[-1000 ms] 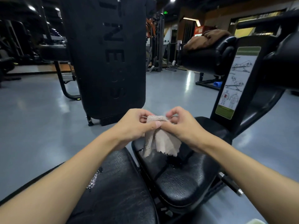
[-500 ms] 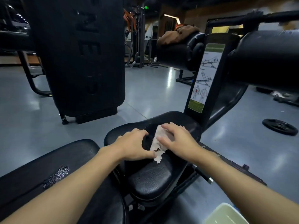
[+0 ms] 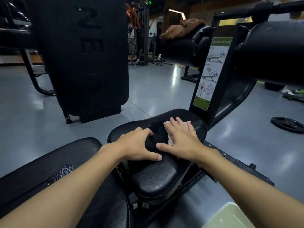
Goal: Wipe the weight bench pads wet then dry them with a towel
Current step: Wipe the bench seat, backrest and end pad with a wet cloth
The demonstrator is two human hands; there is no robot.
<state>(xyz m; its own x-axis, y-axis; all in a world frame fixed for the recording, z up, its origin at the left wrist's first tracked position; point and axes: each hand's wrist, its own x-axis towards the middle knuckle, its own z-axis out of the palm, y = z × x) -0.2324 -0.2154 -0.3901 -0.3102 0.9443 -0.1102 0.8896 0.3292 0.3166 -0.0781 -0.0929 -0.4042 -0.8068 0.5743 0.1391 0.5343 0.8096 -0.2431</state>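
A black seat pad (image 3: pixel 156 176) of the weight bench lies in front of me, with a longer black pad (image 3: pixel 79 155) to its left that has a worn patch. A small pale cloth (image 3: pixel 169 137) lies flat on the far part of the seat pad. My right hand (image 3: pixel 179 140) presses it down with fingers spread straight. Resting beside it on the bare pad is my left hand (image 3: pixel 139 145), fingers bent, thumb stretched toward the right hand, holding nothing.
A tall black machine shroud (image 3: pixel 79 55) stands left of the bench. The upright with an instruction sticker (image 3: pixel 212 71) rises behind the seat, a thick roller pad (image 3: pixel 271 50) to its right. A brown towel (image 3: pixel 182 28) lies on a far bench. A weight plate (image 3: pixel 287 124) lies on the floor; a pale basin (image 3: pixel 230 216) sits bottom right.
Both hands brought the cloth down from mid-air onto the seat pad. The left hand let go of it, and the right hand has slid it farther away across the pad.
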